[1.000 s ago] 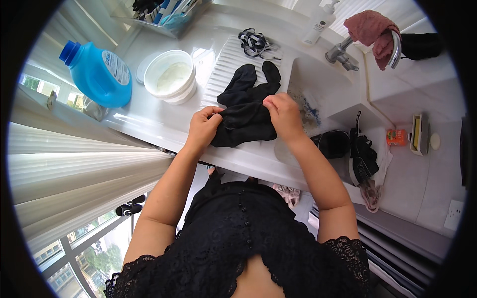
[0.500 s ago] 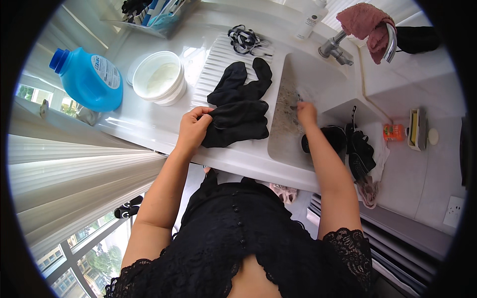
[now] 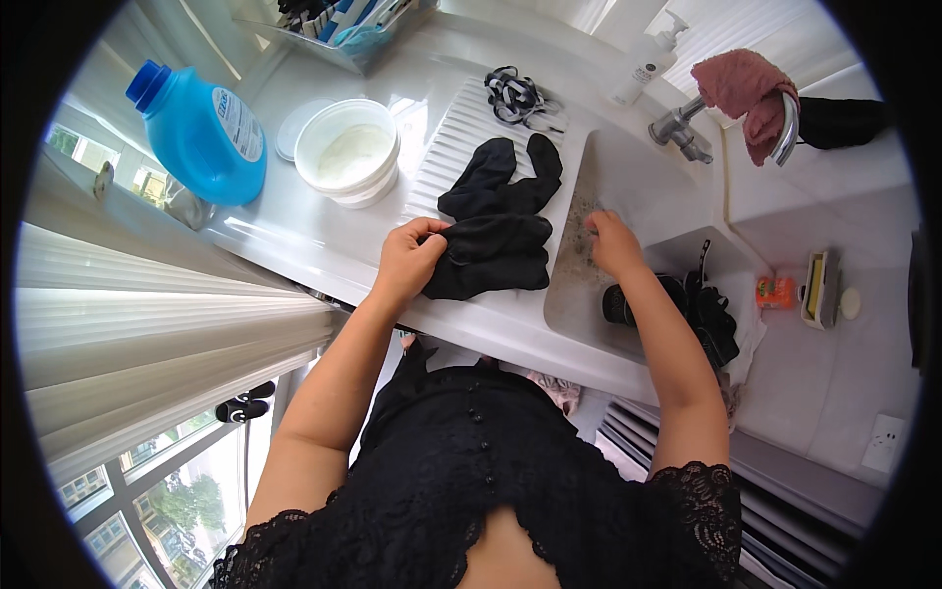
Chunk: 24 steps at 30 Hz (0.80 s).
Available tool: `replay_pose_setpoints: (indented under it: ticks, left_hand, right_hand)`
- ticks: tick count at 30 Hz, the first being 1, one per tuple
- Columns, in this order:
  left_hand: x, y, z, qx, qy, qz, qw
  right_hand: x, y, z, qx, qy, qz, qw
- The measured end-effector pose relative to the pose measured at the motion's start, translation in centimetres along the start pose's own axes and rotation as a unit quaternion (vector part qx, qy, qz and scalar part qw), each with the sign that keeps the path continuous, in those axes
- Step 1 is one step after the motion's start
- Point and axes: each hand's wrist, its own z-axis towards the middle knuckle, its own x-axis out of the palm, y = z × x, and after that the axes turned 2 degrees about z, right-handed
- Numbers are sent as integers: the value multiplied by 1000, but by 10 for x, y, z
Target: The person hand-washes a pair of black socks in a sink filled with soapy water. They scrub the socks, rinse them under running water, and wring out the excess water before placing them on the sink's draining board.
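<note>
My left hand [image 3: 410, 260] pinches the left edge of a folded black sock [image 3: 491, 270] lying at the front of the ridged washboard. Another black sock [image 3: 481, 182] lies bent just behind it, touching it. My right hand [image 3: 615, 245] is over the sink basin [image 3: 659, 157], above greyish, murky water. Its fingers are curled in, and whatever they may hold is hidden. Below the right forearm, a black shoe [image 3: 628, 302] lies partly covered in the basin.
A white tub of powder [image 3: 348, 182] and a blue detergent jug [image 3: 211, 142] stand left. Black-and-white laces [image 3: 515, 96] lie behind the socks. A faucet [image 3: 677, 133] with a pink cloth [image 3: 741, 93] and a pump bottle [image 3: 648, 64] are at the back right.
The view has shifted, so the counter sits further right and slightly lower. My right hand's curled fingers have turned over the basin. My left hand keeps its pinch on the sock.
</note>
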Motion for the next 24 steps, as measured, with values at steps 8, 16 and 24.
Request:
replay_pose_setpoints:
  ticks: [8,16,24]
  left_hand:
    - [-4,9,2,11,12,-8,1000]
    - [-5,11,3,41,11,17,999]
    - [-5,21,7,66,15,38,997]
  right_hand:
    - [-38,98,2,-38,41,289,956]
    - [-46,56,21,-79,-85,-197,973]
    - [-66,247,110,-296,-84,107,945]
